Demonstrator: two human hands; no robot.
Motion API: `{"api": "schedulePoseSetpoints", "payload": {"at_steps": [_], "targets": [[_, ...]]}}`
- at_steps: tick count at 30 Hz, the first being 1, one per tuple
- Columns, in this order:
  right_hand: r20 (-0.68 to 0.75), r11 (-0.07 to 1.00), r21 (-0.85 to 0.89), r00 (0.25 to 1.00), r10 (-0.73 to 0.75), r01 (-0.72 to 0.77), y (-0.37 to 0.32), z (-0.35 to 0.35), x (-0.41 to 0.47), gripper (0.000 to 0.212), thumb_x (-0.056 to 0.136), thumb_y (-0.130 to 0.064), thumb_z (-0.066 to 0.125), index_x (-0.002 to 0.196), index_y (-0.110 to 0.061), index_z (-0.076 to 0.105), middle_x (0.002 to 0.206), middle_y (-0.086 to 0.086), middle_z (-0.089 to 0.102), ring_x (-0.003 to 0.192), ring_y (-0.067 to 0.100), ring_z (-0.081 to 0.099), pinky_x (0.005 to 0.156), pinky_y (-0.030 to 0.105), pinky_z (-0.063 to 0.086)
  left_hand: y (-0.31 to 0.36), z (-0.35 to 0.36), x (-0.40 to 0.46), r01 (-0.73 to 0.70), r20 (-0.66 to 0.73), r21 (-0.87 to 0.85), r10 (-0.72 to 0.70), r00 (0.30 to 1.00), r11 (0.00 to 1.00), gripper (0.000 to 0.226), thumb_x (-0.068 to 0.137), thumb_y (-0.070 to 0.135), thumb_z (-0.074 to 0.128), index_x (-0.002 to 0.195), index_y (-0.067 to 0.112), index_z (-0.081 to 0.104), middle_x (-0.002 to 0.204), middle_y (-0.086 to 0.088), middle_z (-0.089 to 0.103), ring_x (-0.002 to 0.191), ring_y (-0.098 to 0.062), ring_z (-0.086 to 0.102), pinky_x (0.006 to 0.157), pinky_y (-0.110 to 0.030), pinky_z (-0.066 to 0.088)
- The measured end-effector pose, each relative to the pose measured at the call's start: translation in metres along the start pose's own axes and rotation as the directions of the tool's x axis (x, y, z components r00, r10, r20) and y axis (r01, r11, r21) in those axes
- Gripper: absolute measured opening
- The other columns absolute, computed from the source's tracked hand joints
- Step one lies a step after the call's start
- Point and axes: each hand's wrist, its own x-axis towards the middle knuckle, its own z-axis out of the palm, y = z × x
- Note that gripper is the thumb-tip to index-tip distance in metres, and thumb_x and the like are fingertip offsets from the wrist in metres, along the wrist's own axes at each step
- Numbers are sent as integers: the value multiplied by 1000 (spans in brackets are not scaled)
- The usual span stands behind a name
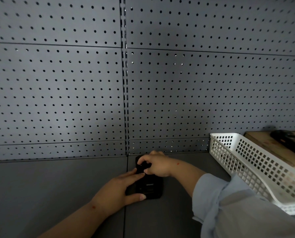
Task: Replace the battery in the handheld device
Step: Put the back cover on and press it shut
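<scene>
A black handheld device [149, 185] lies back-up on the grey shelf surface, with small grey lettering on its cover. My left hand [119, 189] clasps its left side, thumb along the near edge and fingers over the top. My right hand [156, 164] is curled over the far end of the device, its fingertips pinching at a black part there. That part is mostly hidden by the fingers, so I cannot tell whether it is the cover or a battery.
A grey pegboard wall [74, 83] rises straight behind the device. At the right stands a long white perforated basket [256, 162]. Behind it lies a wooden board [270, 146] with a dark object [287, 138] on top. My pale blue sleeve [237, 208] fills the lower right.
</scene>
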Motion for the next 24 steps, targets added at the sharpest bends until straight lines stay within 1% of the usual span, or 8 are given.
{"api": "schedulePoseSetpoints", "payload": {"at_steps": [2,5,8,12,14,17,20,24], "targets": [[-26,993,118,999,-28,31,5,1,-2,47,90,-23,56,135,-30,44,136,9,43,128,25,36,104,31,33,0,0,0,6,-8,-3,-6,1000,1000,93,46,89,35,130,49,31,151,11,23,126,9,21,101,-11,19],[-170,881,471,985,30,54,15,5,-14,47,89,-10,57,135,-17,46,134,11,50,117,17,49,94,21,35,-1,1,-1,16,-19,-10,-16,1000,1000,94,45,91,35,129,50,32,150,12,24,128,7,22,104,-14,20],[-206,812,582,974,93,46,26,13,-26,47,90,-8,55,136,-11,44,137,10,51,114,13,50,93,17,35,0,2,-2,22,-21,6,-22,1000,1000,93,46,91,34,130,51,30,150,13,23,129,5,22,108,-18,22],[-101,876,481,995,11,39,33,18,-38,67,89,-25,60,146,-19,26,153,5,34,139,16,34,109,22,26,2,2,-3,30,-13,-6,-30,999,1000,93,46,91,34,130,53,25,150,14,22,129,6,22,106,-16,21],[-2,935,356,1000,-12,12,37,17,-45,76,88,-39,57,149,-25,14,157,1,22,144,16,23,116,29,20,2,2,-3,30,-13,-3,-30,999,1000,94,45,92,33,130,53,22,150,13,22,128,8,22,104,-11,19],[112,979,205,994,2,-25,44,16,-57,83,87,-50,51,149,-28,1,160,1,7,147,18,6,119,34,7,3,1,-4,43,-27,2,-43,999,999,110,42,92,32,138,40,18,149,13,26,123,11,22,98,-3,17],[146,992,128,989,-3,-16,44,17,-66,79,91,-49,45,149,-25,-4,160,0,-2,146,15,-7,118,36,-8,3,1,-3,59,-14,9,-59,998,998,119,39,95,29,140,33,18,146,18,21,124,12,19,97,0,13],[139,998,53,990,-39,32,42,22,-66,77,94,-49,38,149,-21,-7,160,-1,-5,146,11,-9,118,35,-9,5,0,-3,67,-13,35,-66,998,997,121,37,96,25,140,33,16,138,26,12,124,13,16,96,0,12]]}}
